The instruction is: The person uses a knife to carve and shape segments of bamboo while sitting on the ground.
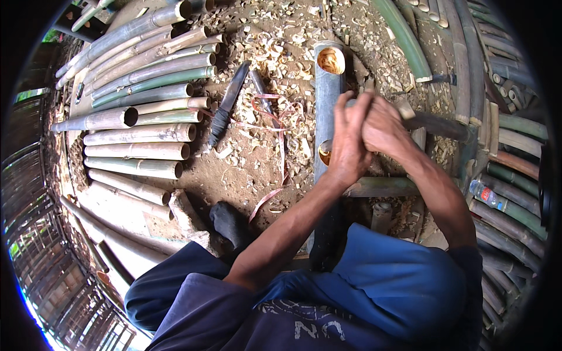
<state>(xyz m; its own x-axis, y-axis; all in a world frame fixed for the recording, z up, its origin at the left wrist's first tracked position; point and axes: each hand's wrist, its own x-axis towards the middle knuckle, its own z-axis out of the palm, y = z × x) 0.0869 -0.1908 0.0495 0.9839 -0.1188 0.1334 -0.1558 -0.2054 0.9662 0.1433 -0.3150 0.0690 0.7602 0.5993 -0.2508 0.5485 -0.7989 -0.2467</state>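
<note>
A grey bamboo tube (329, 88) lies lengthwise in front of me, with openings cut in its upper side showing pale inner wood. Over its middle, my left hand (349, 137) is closed with its fingers bent forward. My right hand (383, 126) presses against it from the right, fingers curled and slightly blurred. Whatever the two hands grip is hidden between them. To the left, on the ground, rests a large knife (237, 88) with a dark wrapped handle. Beside it lies a slimmer dark tool (262, 93), next to a tangled pinkish ribbon (281, 155).
Cut bamboo tubes (140, 134) lie in a row at left; more bamboo (509, 213) is stacked at right with a plastic bottle (487, 195) on it. Wood shavings (275, 35) cover the ground. A bamboo crosspiece (383, 187) sits just right of the tube. My dark-covered foot (230, 224) is at left.
</note>
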